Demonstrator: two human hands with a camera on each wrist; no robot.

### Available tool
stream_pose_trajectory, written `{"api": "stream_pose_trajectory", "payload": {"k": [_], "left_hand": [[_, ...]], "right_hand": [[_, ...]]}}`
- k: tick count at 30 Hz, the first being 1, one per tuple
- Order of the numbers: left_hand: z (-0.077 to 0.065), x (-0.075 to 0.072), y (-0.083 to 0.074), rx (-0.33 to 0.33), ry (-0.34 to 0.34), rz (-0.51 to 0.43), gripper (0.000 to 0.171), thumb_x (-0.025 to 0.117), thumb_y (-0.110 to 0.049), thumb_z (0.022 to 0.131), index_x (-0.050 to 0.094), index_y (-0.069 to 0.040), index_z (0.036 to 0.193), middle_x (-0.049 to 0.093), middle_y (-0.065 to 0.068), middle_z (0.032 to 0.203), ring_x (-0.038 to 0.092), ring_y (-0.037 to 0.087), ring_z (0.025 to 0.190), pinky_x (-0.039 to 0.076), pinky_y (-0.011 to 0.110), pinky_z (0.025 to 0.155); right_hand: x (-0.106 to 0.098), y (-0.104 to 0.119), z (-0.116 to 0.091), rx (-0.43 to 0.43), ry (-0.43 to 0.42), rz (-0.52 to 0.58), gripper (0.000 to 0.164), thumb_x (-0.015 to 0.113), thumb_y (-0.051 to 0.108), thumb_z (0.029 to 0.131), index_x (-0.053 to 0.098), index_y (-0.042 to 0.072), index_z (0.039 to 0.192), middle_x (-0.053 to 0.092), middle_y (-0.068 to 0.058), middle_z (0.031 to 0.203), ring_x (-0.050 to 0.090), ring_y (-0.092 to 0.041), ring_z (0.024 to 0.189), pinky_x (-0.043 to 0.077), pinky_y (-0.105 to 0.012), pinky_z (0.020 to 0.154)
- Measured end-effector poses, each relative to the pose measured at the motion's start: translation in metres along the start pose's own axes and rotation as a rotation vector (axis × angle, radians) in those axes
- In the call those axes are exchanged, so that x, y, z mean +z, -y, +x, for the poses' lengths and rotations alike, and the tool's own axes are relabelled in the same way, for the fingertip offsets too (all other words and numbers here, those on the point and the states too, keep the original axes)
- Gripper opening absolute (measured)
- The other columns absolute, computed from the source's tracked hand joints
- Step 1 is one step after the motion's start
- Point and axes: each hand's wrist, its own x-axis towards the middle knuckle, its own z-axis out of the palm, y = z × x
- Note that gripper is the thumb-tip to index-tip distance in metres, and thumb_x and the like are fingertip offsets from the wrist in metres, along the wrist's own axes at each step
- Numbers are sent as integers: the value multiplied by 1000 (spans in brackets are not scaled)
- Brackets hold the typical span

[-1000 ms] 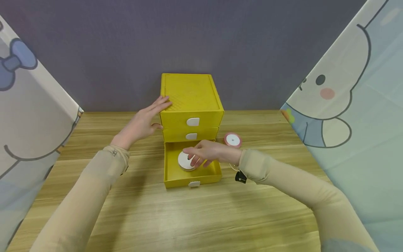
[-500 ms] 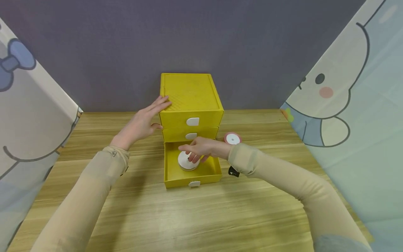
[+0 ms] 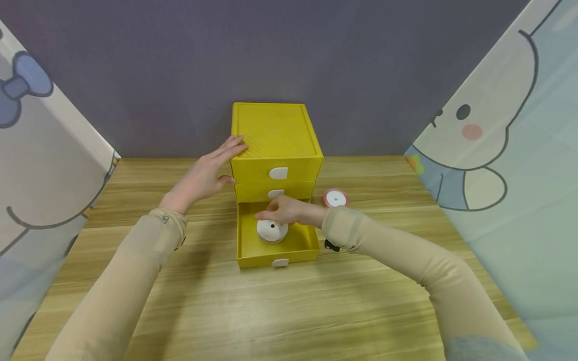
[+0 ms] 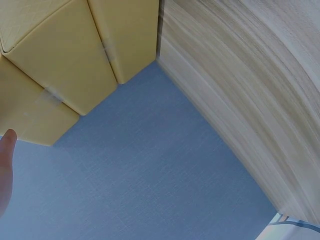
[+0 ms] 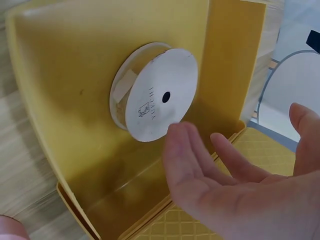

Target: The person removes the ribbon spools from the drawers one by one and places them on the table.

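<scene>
A yellow drawer cabinet (image 3: 274, 128) stands against the back wall, its bottom drawer (image 3: 298, 256) pulled out. My left hand (image 3: 205, 170) rests at its upper left front edge, fingers extended over the top and thumb by the side. In the left wrist view, one fingertip (image 4: 7, 150) shows beside the cabinet (image 4: 65, 55). Inside the drawer lies a white ribbon spool (image 5: 162, 95) with printed lettering and a dark centre hole. My right hand (image 3: 289, 209) hovers over the drawer, bent fingertips right at the spool's edge, thumb spread apart, gripping nothing.
To the right of the cabinet, a pink ribbon spool (image 3: 336, 198) with a white face lies on the wooden table (image 3: 271, 311). A small black object (image 3: 331, 245) sits beside the drawer, partly behind the right sleeve. Cartoon-printed cloth (image 3: 533, 210) borders both sides.
My right hand has shifted slightly left and back over the drawer, uncovering more of the white spool, and its fingers have drawn together. My left hand stays on the cabinet.
</scene>
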Motion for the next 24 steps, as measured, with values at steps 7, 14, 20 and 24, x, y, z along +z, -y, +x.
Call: {"api": "stream_pose_trajectory", "payload": {"k": [7, 14, 20, 24], "left_hand": [[0, 0, 0, -13, 6, -8, 84, 72, 5, 79, 32, -14, 151, 19, 1, 162, 17, 23, 150, 50, 46, 100], [1, 0, 0, -15, 12, -7, 84, 72, 5, 79, 32, -14, 151, 18, 1, 162, 17, 23, 150, 52, 45, 97], [3, 0, 1, -14, 7, -6, 83, 72, 5, 79, 33, -14, 150, 19, 1, 162, 17, 23, 150, 51, 45, 98], [3, 1, 1, -18, 8, -6, 83, 72, 4, 79, 33, -14, 150, 19, 0, 162, 17, 22, 150, 50, 46, 99]], "right_hand": [[4, -4, 4, -28, -34, -27, 71, 67, 40, 88, 43, 0, 141, 42, -15, 149, 43, -29, 135, 41, -41, 111], [9, -9, 11, -57, -42, -121, 77, 77, 32, 80, 42, 0, 141, 45, -15, 146, 46, -27, 130, 40, -38, 111], [8, -6, 16, -77, -14, -172, 82, 77, 31, 80, 37, -1, 144, 43, -16, 148, 44, -28, 134, 39, -37, 113], [9, -4, 21, -78, 4, -180, 84, 78, 30, 79, 36, -1, 145, 44, -16, 147, 46, -28, 132, 41, -37, 111]]}}
